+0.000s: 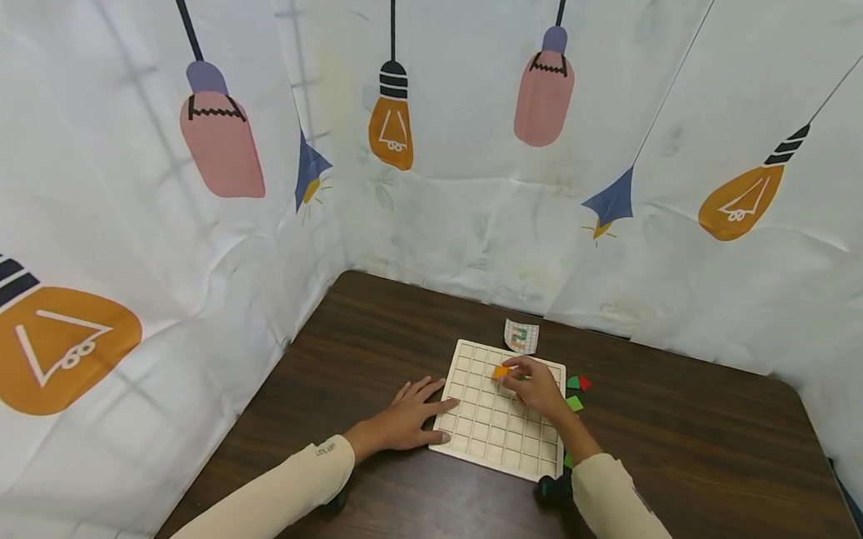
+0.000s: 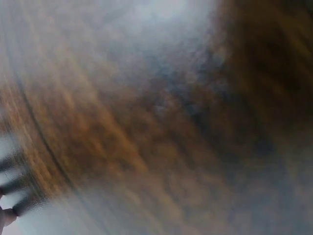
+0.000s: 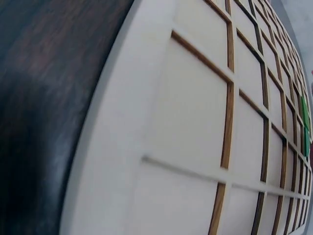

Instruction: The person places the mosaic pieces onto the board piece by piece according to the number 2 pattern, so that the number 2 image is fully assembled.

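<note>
A pale gridded board (image 1: 482, 423) lies on the dark wooden table. My right hand (image 1: 538, 387) reaches over its upper part and pinches a small orange tile (image 1: 500, 372) between thumb and index finger. Beneath that hand, bits of green and red show on the board, mostly hidden. In the right wrist view the board's grid (image 3: 195, 107) fills most of the picture, with a green tile (image 3: 305, 127) at the far edge. My left hand (image 1: 414, 416) lies with fingers spread at the board's left edge, thumb and index finger touching it. Fingertips (image 2: 7, 217) barely enter the left wrist view.
Past the board's far edge lies a small paper card (image 1: 521, 337) with a printed grid pattern. Along the right side are a green piece (image 1: 573, 382), a red piece (image 1: 585, 383) and a light green piece (image 1: 575, 403). A patterned white cloth (image 1: 465, 222) hangs behind the table.
</note>
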{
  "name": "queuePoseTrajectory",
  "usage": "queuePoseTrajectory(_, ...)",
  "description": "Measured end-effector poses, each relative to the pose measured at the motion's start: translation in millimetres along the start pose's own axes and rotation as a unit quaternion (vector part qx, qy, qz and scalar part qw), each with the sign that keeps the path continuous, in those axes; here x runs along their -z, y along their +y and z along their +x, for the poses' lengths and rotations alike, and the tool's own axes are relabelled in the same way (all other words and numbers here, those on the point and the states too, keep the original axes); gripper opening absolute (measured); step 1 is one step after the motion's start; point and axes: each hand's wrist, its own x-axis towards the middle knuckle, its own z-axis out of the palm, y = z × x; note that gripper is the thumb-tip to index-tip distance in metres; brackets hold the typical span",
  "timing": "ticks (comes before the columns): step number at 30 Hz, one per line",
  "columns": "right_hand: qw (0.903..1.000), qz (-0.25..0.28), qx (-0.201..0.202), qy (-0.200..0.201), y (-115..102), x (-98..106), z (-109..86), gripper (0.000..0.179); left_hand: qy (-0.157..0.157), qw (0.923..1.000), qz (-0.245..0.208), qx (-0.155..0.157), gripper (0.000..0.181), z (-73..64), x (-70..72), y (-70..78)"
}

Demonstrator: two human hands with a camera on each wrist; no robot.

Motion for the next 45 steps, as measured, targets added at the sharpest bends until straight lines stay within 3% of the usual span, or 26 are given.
queuePoseTrajectory(21,0.9934,-0.102,-0.02,0.047,-2.8,-17.0,13.1,0.025,0.002,1.0,0.002,0.0,0.066,1.3,-0.4,-0.4)
queuePoseTrajectory(31,0.9908,-0.124,-0.005,0.054,-4.3,-18.5,13.5,0.024,0.003,1.0,0.009,0.0,0.067,1.4,-0.9,-1.2)
queuePoseTrajectory(45,0.9885,-0.139,-0.013,0.059,-4.2,-20.1,15.6,0.022,0.0,1.0,0.004,0.008,0.066,0.6,-0.5,-0.4)
